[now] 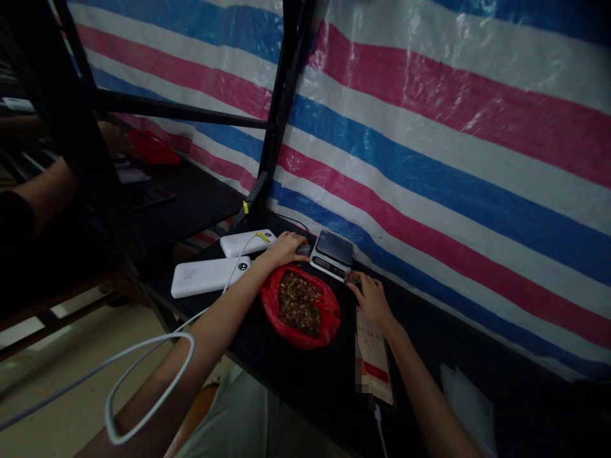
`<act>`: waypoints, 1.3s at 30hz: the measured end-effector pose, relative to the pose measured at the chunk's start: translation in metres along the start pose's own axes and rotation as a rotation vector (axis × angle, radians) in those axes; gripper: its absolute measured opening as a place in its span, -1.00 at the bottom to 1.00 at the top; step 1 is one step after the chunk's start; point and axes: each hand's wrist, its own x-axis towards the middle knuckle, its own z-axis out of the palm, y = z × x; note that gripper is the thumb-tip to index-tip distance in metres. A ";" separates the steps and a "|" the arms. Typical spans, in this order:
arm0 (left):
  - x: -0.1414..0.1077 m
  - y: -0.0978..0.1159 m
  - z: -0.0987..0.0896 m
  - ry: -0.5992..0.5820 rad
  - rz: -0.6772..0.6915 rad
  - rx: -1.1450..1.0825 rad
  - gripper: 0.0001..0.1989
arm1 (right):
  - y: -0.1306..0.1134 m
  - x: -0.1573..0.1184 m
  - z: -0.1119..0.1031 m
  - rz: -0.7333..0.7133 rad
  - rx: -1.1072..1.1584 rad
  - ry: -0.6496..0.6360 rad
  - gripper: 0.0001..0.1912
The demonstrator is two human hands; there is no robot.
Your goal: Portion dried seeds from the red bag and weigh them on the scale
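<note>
The left hand (285, 249) closes on a dark clump (303, 250), the right hand (370, 298) pinches a brown clump (353, 277); both look light and crumbly, best held by fingertip.

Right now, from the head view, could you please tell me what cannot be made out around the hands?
All in the head view:
- Left hand's small dark piece: too small to identify.
- Right hand's brown piece: too small, partly hidden by fingers.
- Scale readout: too dark to read.
- Phone screen: partly blurred by pixelation.

The smartphone (373, 353) screen shows a line of digits, too blurred to read.
</note>
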 end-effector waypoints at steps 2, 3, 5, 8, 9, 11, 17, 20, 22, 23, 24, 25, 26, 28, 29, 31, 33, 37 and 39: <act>0.000 0.002 -0.001 0.010 -0.007 0.006 -0.48 | -0.003 0.003 -0.001 -0.008 -0.027 0.004 -0.65; 0.001 0.004 -0.002 0.012 -0.011 0.010 -0.49 | -0.004 0.005 -0.001 -0.008 -0.045 0.008 -0.65; 0.002 0.006 -0.002 0.015 -0.024 0.020 -0.50 | -0.008 0.008 -0.002 -0.008 -0.083 0.005 -0.65; 0.003 0.008 -0.002 0.044 -0.048 0.032 -0.51 | -0.012 0.011 -0.003 0.000 -0.125 -0.016 -0.65; 0.004 0.009 -0.003 0.060 -0.052 0.031 -0.52 | -0.012 0.012 -0.003 0.003 -0.127 -0.022 -0.65; 0.004 0.010 -0.003 0.089 -0.053 0.024 -0.53 | -0.011 0.012 -0.003 0.019 -0.110 -0.024 -0.65; 0.003 0.011 -0.004 0.106 -0.050 -0.007 -0.51 | -0.005 0.005 -0.002 0.081 0.058 0.017 -0.66; 0.003 0.011 -0.004 0.125 -0.070 -0.046 -0.52 | 0.000 0.002 -0.004 0.097 0.195 0.084 -0.62; 0.004 0.011 -0.003 0.149 -0.090 -0.089 -0.51 | 0.003 0.003 -0.009 0.133 0.276 0.160 -0.58; 0.004 0.012 -0.003 0.164 -0.098 -0.122 -0.51 | 0.004 0.005 -0.013 0.152 0.305 0.192 -0.56; 0.005 0.013 -0.002 0.177 -0.101 -0.165 -0.51 | 0.004 0.007 -0.017 0.165 0.326 0.210 -0.54; 0.005 0.015 -0.001 0.189 -0.102 -0.220 -0.52 | 0.002 0.010 -0.022 0.171 0.342 0.210 -0.54; 0.006 0.016 0.000 0.199 -0.101 -0.286 -0.53 | -0.001 0.014 -0.028 0.166 0.355 0.189 -0.54; 0.007 0.020 0.002 0.208 -0.102 -0.436 -0.57 | -0.010 0.023 -0.041 0.139 0.374 0.127 -0.57; 0.008 0.021 0.003 0.202 -0.107 -0.517 -0.60 | -0.017 0.028 -0.047 0.125 0.374 0.103 -0.57; 0.010 0.024 0.006 0.169 -0.126 -0.676 -0.63 | -0.032 0.039 -0.060 0.103 0.350 0.085 -0.57; 0.012 0.025 0.009 0.151 -0.149 -0.811 -0.64 | -0.045 0.051 -0.069 0.067 0.285 0.084 -0.56; 0.016 0.025 0.013 0.183 -0.178 -0.988 -0.60 | -0.064 0.073 -0.078 -0.044 0.055 0.053 -0.60; 0.017 0.025 0.013 0.178 -0.174 -1.044 -0.56 | -0.068 0.080 -0.079 -0.088 -0.046 0.033 -0.63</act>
